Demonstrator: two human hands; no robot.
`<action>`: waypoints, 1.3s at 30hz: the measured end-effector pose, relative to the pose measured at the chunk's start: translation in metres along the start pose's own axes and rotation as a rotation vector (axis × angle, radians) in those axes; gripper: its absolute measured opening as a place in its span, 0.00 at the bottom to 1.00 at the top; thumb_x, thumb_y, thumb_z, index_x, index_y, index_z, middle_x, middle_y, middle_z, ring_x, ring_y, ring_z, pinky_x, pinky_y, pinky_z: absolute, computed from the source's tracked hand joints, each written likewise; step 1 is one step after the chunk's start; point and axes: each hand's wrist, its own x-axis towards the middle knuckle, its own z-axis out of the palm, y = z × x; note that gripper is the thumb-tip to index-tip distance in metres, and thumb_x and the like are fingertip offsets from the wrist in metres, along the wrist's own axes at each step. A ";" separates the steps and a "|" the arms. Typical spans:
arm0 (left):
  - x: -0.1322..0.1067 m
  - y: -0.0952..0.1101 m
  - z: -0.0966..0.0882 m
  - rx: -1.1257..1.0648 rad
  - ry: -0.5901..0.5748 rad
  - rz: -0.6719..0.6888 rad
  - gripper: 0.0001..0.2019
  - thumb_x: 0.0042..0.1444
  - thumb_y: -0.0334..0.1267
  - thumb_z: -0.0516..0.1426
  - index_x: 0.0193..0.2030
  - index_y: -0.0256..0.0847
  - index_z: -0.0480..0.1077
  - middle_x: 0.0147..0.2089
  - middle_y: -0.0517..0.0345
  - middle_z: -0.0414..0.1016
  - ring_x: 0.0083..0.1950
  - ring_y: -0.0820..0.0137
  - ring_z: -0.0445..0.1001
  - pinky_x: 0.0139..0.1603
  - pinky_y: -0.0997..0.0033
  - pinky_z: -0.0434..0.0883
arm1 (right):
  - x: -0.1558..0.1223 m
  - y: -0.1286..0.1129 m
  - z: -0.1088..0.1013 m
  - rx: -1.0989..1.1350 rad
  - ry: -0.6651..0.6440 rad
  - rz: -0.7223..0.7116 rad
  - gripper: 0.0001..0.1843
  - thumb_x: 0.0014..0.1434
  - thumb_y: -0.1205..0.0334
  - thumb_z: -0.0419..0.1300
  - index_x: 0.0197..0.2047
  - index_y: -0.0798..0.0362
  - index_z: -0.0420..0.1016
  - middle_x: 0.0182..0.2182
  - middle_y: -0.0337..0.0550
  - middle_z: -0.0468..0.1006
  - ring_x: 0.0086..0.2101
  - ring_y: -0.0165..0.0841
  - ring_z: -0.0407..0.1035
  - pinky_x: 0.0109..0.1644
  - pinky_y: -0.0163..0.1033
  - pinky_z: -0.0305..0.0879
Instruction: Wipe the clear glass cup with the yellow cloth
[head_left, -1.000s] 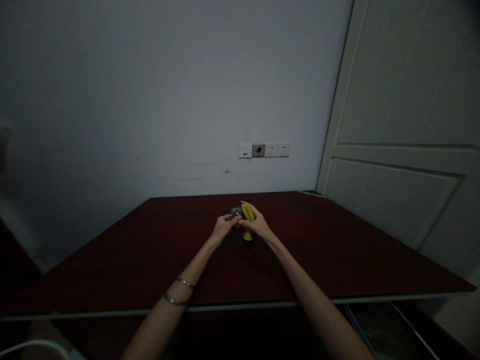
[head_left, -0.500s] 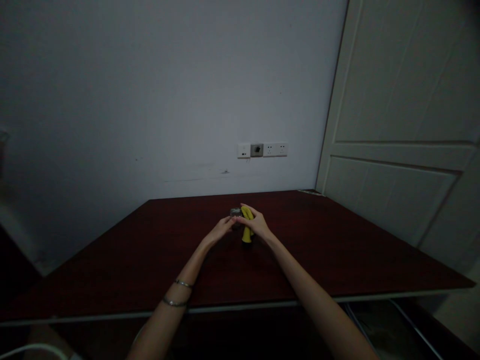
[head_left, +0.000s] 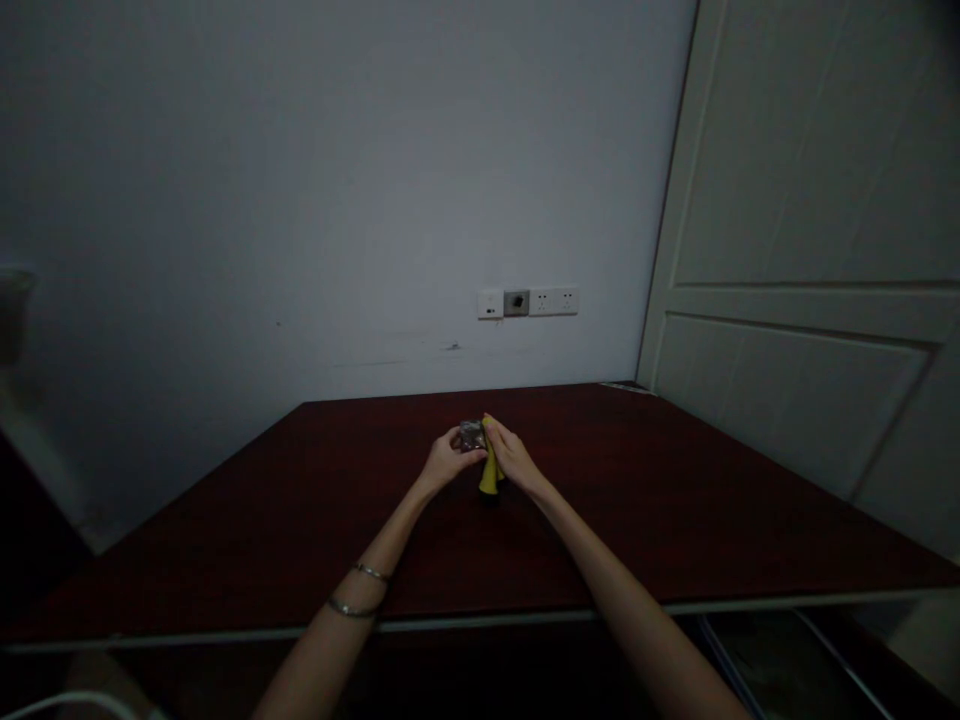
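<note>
My left hand [head_left: 445, 463] holds a small, clear, shiny block-like object [head_left: 472, 436] between thumb and fingers; what it is I cannot make out. Close against its right side, my right hand [head_left: 512, 458] is closed around a yellow tool-like object [head_left: 490, 474] with flared, dark-tipped lower ends. The upper part of the yellow thing is mostly covered by my fingers. Both objects are held just above the dark red table [head_left: 360, 440], touching or nearly touching each other.
Behind the table rises a pale wall with a row of sockets [head_left: 553, 301]. To the right stands a white panelled door [head_left: 795, 390]. The table's front edge [head_left: 480, 622] runs under my forearms. A white cable [head_left: 71, 697] shows at the lower left.
My left hand has turned, bringing the clear object more into view. My right fingers now cover more of the yellow thing's top. The camera view has shifted slightly.
</note>
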 end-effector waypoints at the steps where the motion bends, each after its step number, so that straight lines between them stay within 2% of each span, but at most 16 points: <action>1: 0.000 0.000 0.000 0.006 0.000 0.001 0.26 0.32 0.37 0.66 0.41 0.32 0.66 0.41 0.49 0.74 0.42 0.66 0.72 0.45 0.65 0.68 | 0.000 0.000 -0.001 -0.014 -0.005 -0.008 0.28 0.55 0.44 0.47 0.52 0.54 0.66 0.52 0.48 0.67 0.53 0.37 0.60 0.60 0.45 0.50; 9: -0.003 -0.004 0.004 -0.056 -0.098 0.037 0.27 0.35 0.39 0.65 0.44 0.32 0.64 0.46 0.47 0.71 0.44 0.65 0.72 0.46 0.66 0.68 | 0.000 0.001 -0.005 -0.011 0.006 -0.067 0.26 0.56 0.47 0.48 0.54 0.51 0.62 0.53 0.46 0.66 0.53 0.35 0.60 0.58 0.43 0.52; 12: -0.004 -0.005 0.005 -0.072 -0.166 0.045 0.29 0.35 0.38 0.65 0.46 0.33 0.63 0.46 0.48 0.71 0.44 0.64 0.72 0.47 0.65 0.68 | 0.001 0.001 -0.006 0.027 0.065 -0.057 0.26 0.56 0.49 0.50 0.55 0.50 0.59 0.53 0.46 0.66 0.52 0.35 0.62 0.56 0.43 0.55; 16: -0.006 -0.005 0.006 -0.092 -0.220 0.054 0.32 0.34 0.36 0.66 0.48 0.33 0.62 0.46 0.48 0.71 0.45 0.63 0.71 0.47 0.65 0.68 | 0.003 -0.005 -0.011 0.064 0.119 -0.052 0.20 0.54 0.51 0.53 0.46 0.53 0.68 0.49 0.49 0.71 0.48 0.37 0.66 0.53 0.44 0.59; 19: -0.005 -0.006 0.007 -0.114 -0.208 0.051 0.32 0.34 0.36 0.66 0.49 0.34 0.62 0.48 0.47 0.70 0.46 0.64 0.71 0.48 0.65 0.68 | 0.002 -0.015 -0.013 0.106 0.115 -0.073 0.17 0.52 0.52 0.56 0.40 0.54 0.73 0.48 0.49 0.71 0.48 0.39 0.66 0.53 0.44 0.59; 26: -0.001 -0.015 0.008 -0.114 -0.071 0.079 0.33 0.33 0.35 0.66 0.49 0.32 0.62 0.49 0.44 0.69 0.48 0.63 0.70 0.50 0.63 0.66 | -0.006 -0.030 -0.009 0.146 0.054 -0.153 0.14 0.49 0.56 0.59 0.39 0.51 0.76 0.51 0.47 0.68 0.49 0.39 0.65 0.54 0.44 0.59; 34: -0.006 -0.009 0.010 -0.072 -0.137 0.101 0.35 0.32 0.35 0.67 0.50 0.33 0.61 0.50 0.45 0.68 0.49 0.62 0.70 0.50 0.62 0.67 | 0.003 -0.017 -0.013 0.196 0.126 0.021 0.18 0.48 0.53 0.59 0.40 0.54 0.76 0.46 0.49 0.73 0.47 0.41 0.67 0.52 0.46 0.61; 39: -0.003 -0.012 0.009 -0.086 -0.103 0.083 0.34 0.32 0.35 0.67 0.49 0.32 0.62 0.49 0.44 0.69 0.47 0.62 0.71 0.49 0.62 0.67 | -0.001 -0.022 -0.012 0.202 0.073 -0.088 0.15 0.49 0.54 0.60 0.39 0.53 0.76 0.49 0.47 0.71 0.49 0.40 0.65 0.54 0.45 0.60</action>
